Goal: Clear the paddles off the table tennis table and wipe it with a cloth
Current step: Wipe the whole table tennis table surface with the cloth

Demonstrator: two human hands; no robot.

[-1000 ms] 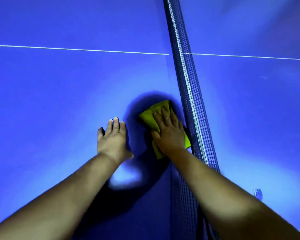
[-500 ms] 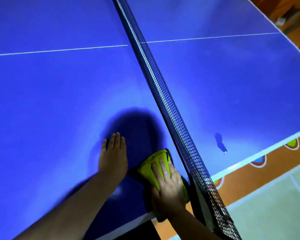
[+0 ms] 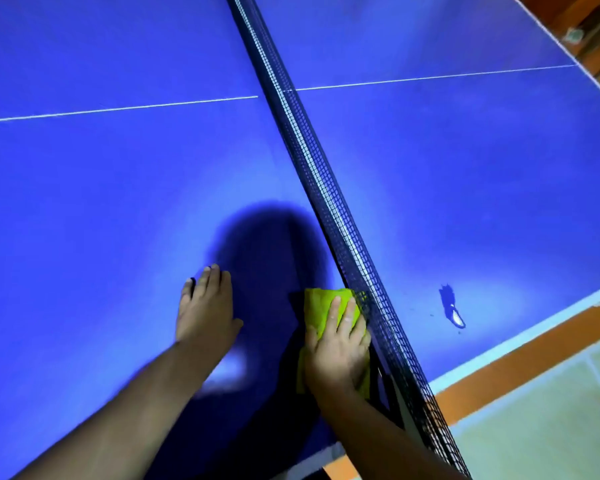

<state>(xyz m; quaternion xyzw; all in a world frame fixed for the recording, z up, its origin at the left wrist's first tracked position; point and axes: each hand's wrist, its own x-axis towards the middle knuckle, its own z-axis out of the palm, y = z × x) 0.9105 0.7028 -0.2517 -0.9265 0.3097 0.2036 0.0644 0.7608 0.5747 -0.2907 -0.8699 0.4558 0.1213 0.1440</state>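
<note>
The blue table tennis table point(image 3: 118, 188) fills the view, split by a dark net point(image 3: 326, 188) that runs from the top middle down to the lower right. My right hand point(image 3: 336, 344) lies flat with straight fingers on a yellow-green cloth point(image 3: 317, 306), pressing it to the tabletop right against the left side of the net, close to the table's near edge. My left hand point(image 3: 205, 310) rests palm down on the bare blue surface a little to the left of the cloth. No paddles are in view.
A small dark mark with a bright glint point(image 3: 452, 308) sits on the table's right half beyond the net. Orange and pale green floor point(image 3: 551, 393) shows past the table's white edge at the lower right. Some clutter point(image 3: 582, 32) lies at the top right corner.
My right hand has dragged the cloth along the net toward the near edge and then slid it a little forward again. The view has swung right, and my left hand stays planted on the table.
</note>
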